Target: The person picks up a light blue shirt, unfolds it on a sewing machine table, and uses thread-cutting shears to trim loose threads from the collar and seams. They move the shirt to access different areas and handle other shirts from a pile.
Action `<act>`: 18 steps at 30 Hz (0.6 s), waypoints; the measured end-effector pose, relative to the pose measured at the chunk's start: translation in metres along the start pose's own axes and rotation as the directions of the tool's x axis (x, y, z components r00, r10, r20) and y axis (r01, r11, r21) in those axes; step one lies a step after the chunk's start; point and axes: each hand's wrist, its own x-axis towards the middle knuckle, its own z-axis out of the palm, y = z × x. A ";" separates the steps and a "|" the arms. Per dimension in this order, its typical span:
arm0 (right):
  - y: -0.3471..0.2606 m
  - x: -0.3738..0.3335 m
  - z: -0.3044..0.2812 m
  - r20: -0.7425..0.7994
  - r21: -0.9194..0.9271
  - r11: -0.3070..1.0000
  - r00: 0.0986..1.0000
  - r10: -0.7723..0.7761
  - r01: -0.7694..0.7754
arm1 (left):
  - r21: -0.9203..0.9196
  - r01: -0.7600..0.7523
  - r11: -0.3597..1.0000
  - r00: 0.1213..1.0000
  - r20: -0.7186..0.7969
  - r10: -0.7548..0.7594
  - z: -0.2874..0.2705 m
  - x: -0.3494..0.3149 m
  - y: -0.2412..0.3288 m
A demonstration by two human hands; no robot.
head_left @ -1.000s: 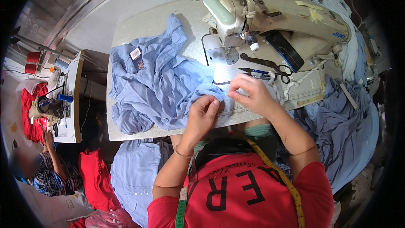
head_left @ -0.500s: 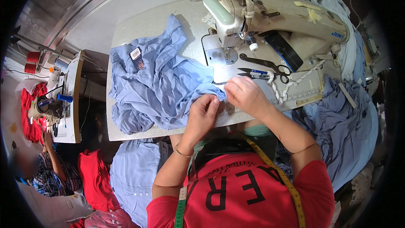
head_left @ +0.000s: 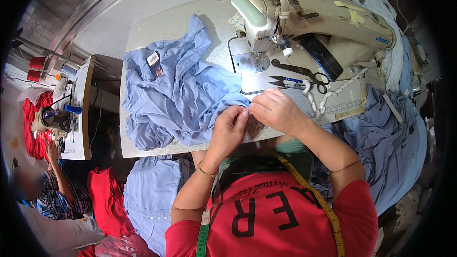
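Observation:
A light blue garment [head_left: 166,85] lies crumpled on the left and middle of the sewing table, with a dark hang tag [head_left: 155,65] on its upper part. My left hand [head_left: 229,126] pinches the garment's edge near the table's front. Close beside it, my right hand [head_left: 273,108] has its fingers pressed together at the same edge; the fingertips hide what lies between them. The sewing machine [head_left: 257,26] stands just beyond, its needle and metal plate [head_left: 250,62] bare of cloth.
Black-handled scissors [head_left: 304,72], small snips [head_left: 285,81] and a knotted white cord [head_left: 318,100] lie right of the needle. Blue cloth [head_left: 381,138] is heaped at the right, and more blue garments [head_left: 152,200] sit below the table. Another person works at a machine far left.
My right hand has come slightly left and down, so that its fingertips meet the cloth edge beside my left hand. My left hand keeps its hold.

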 end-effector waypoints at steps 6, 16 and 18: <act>0.001 -0.002 0.008 -0.062 -0.076 0.996 0.997 -0.047 0.042 | 0.037 -0.023 0.999 1.000 -0.014 0.023 0.001 0.001 0.001; 0.004 -0.008 0.008 -0.099 0.330 0.908 0.947 0.306 -0.259 | -0.044 0.069 0.997 0.998 -0.009 -0.069 0.000 0.000 0.005; 0.002 -0.009 0.007 -0.063 0.392 0.882 0.949 0.309 -0.262 | -0.055 0.041 0.998 0.999 -0.013 -0.041 0.000 0.000 0.000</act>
